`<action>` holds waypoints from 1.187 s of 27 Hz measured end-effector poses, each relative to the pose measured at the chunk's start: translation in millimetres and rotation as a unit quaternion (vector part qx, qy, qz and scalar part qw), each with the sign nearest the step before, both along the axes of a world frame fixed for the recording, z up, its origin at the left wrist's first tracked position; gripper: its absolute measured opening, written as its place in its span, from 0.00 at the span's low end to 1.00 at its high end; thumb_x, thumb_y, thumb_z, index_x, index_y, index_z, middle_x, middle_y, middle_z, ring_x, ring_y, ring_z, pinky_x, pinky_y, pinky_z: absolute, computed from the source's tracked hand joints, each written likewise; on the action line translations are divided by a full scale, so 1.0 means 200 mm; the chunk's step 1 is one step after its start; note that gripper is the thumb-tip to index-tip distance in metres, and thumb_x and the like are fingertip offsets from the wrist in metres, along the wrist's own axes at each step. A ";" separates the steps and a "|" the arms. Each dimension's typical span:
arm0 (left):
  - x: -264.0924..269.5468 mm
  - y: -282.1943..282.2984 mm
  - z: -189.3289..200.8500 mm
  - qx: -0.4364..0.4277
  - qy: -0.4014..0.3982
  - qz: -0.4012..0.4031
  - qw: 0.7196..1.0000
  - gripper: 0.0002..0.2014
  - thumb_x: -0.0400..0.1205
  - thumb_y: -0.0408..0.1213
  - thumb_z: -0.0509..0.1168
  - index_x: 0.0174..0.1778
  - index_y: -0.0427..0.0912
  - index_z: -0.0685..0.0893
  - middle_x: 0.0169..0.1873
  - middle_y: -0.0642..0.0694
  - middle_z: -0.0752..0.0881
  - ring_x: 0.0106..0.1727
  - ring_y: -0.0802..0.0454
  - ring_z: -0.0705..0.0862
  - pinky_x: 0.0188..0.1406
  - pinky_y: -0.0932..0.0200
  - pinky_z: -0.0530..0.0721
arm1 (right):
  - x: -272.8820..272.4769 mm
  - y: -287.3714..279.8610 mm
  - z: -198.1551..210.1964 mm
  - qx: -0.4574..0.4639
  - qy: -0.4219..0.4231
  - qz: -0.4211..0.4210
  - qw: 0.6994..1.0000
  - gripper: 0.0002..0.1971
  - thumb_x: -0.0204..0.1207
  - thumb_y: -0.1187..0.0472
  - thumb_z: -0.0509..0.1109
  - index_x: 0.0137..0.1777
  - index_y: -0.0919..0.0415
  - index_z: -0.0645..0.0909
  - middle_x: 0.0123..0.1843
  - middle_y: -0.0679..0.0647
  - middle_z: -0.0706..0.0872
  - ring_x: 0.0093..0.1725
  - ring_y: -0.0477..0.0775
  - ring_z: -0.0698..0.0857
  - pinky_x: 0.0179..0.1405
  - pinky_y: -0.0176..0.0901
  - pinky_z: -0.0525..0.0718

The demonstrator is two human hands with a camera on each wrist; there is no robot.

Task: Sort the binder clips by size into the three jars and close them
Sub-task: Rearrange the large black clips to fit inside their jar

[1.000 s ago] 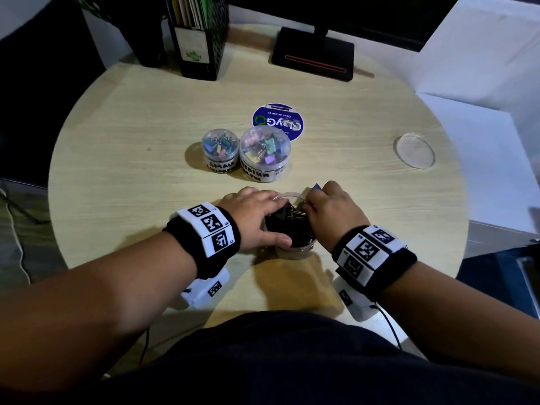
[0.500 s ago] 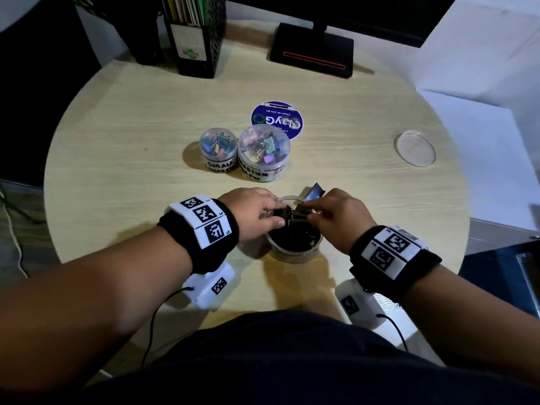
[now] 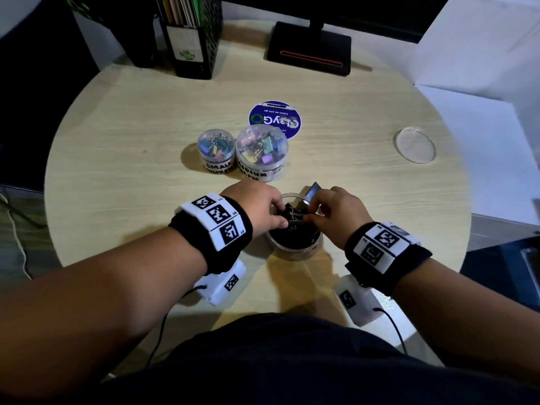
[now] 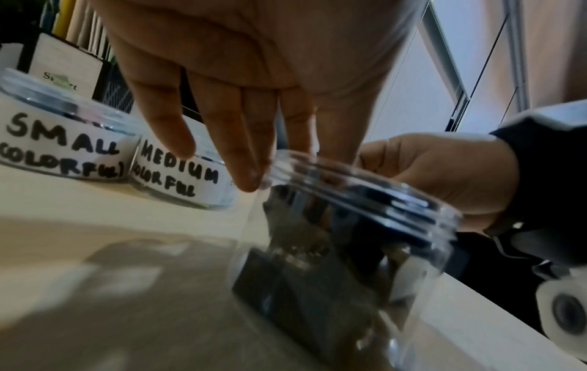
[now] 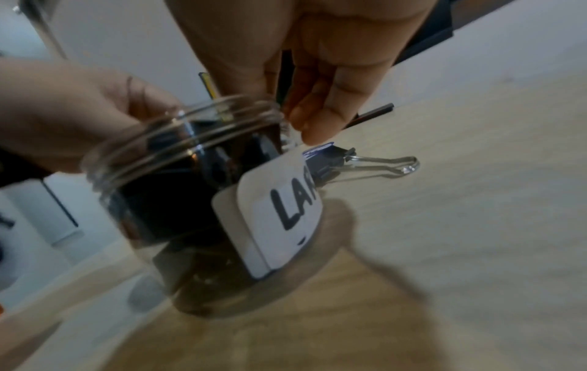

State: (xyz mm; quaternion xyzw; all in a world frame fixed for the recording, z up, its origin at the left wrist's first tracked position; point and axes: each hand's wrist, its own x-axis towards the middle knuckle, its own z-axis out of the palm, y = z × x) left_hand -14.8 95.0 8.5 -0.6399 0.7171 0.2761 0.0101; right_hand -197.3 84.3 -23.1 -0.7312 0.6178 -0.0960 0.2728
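The open jar labelled for large clips (image 3: 292, 250) stands near the table's front edge, packed with black binder clips. My left hand (image 3: 280, 213) reaches over its left rim, thumb and forefinger pinching a black clip (image 3: 293, 215) on top of the pile. My right hand (image 3: 314, 213) pinches the same clip from the right. In the left wrist view my fingers (image 4: 251, 175) point down at the jar's rim (image 4: 349, 190). Another black clip (image 3: 313, 190) lies on the table just behind the jar, its wire handles (image 5: 381, 163) showing in the right wrist view.
The small jar (image 3: 216, 149) and the medium jar (image 3: 262, 153), both lidded and full of coloured clips, stand side by side behind the large jar. A clear lid (image 3: 414, 145) lies far right. A blue round disc (image 3: 274, 119), a file holder (image 3: 190, 36) and a monitor base (image 3: 309, 51) sit further back.
My left hand has left the jar's side and its fingers now sit over the mouth. My right hand has drawn back to the right, fingers on the top clip.
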 end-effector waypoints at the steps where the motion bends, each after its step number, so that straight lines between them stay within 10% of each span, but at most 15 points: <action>1: 0.00 0.01 -0.01 -0.002 0.008 0.000 1.000 0.15 0.73 0.56 0.70 0.54 0.59 0.84 0.48 0.56 0.83 0.48 0.55 0.77 0.45 0.61 0.75 | -0.02 -0.01 0.00 0.002 -0.022 -0.014 1.000 0.06 0.70 0.55 0.75 0.43 0.56 0.84 0.38 0.48 0.76 0.40 0.52 0.77 0.41 0.38 0.70; 6: 0.03 0.06 -0.04 -0.018 0.044 -0.012 0.999 0.21 0.73 0.58 0.69 0.58 0.55 0.78 0.64 0.53 0.77 0.66 0.51 0.73 0.61 0.59 0.70 | -0.13 -0.08 -0.06 -0.011 -0.042 -0.142 0.989 0.10 0.78 0.53 0.66 0.52 0.56 0.82 0.50 0.55 0.84 0.49 0.56 0.81 0.48 0.41 0.73; 10: 0.03 0.08 -0.02 -0.010 0.061 -0.044 0.997 0.41 0.65 0.61 0.74 0.73 0.58 0.67 0.78 0.58 0.61 0.78 0.55 0.59 0.74 0.60 0.57 | -0.19 -0.10 -0.15 0.030 0.137 0.023 0.990 0.18 0.71 0.49 0.71 0.61 0.43 0.79 0.63 0.49 0.79 0.64 0.59 0.76 0.62 0.48 0.75; 17: 0.02 0.07 -0.06 -0.009 0.041 -0.036 0.998 0.48 0.61 0.66 0.74 0.77 0.58 0.65 0.73 0.60 0.68 0.73 0.57 0.68 0.73 0.58 0.66 | -0.10 -0.13 -0.10 0.064 0.280 0.089 0.954 0.12 0.78 0.55 0.61 0.53 0.59 0.83 0.49 0.58 0.83 0.49 0.59 0.82 0.39 0.41 0.73; 24: 0.02 0.10 -0.06 -0.018 0.060 0.003 0.998 0.49 0.62 0.63 0.75 0.78 0.59 0.60 0.76 0.57 0.66 0.75 0.54 0.68 0.74 0.56 0.66 | -0.11 -0.07 0.13 -0.027 0.051 -0.076 0.995 0.08 0.71 0.55 0.73 0.39 0.61 0.85 0.36 0.55 0.85 0.40 0.55 0.82 0.36 0.37 0.67; 32: 0.01 0.10 -0.07 -0.021 0.076 0.021 0.997 0.54 0.60 0.58 0.77 0.79 0.64 0.53 0.76 0.55 0.67 0.74 0.53 0.69 0.73 0.54 0.69 | 0.08 0.05 0.22 -0.010 0.098 0.101 0.990 0.11 0.72 0.50 0.70 0.47 0.56 0.85 0.42 0.53 0.88 0.45 0.55 0.84 0.43 0.42 0.74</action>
